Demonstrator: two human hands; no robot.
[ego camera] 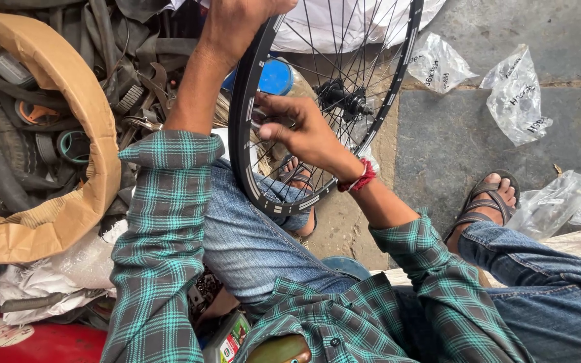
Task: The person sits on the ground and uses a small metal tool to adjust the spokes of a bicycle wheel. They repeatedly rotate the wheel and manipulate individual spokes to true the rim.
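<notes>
While the wheel (pixel 324 101) is standing upright against the person's left knee (pixel 250 228), both hands are working on its black rim. The left hand (pixel 237 23) is closing over the rim's outer edge at about eleven o'clock on the wheel, fingers wrapping around it and steadying it. The right hand (pixel 300 128) is reaching inside the rim at about eight o'clock from the hub (pixel 344 101), fingertips pressing together in a pinch on something small where a spoke meets the rim; whether that is a tool or a nipple is too small to tell.

Judging from this, the wheel is resting mostly on the left hand's grip and the knee, so a loosening grip could be letting it roll or tip toward the stone floor (pixel 506 40) at two o'clock. The pinching fingers are sitting between thin spokes (pixel 317 54), and a sudden turn of the wheel could be catching them. A small part slipping from the pinch could be dropping into the clutter of rubber tubes and belts (pixel 28 141) at nine o'clock, or among the plastic bags (pixel 516 97) at three o'clock, and be hard to find.

Relative to the right hand, the hub is lying just up and right, at about one o'clock, near but apart. The rim is touching both hands.
</notes>
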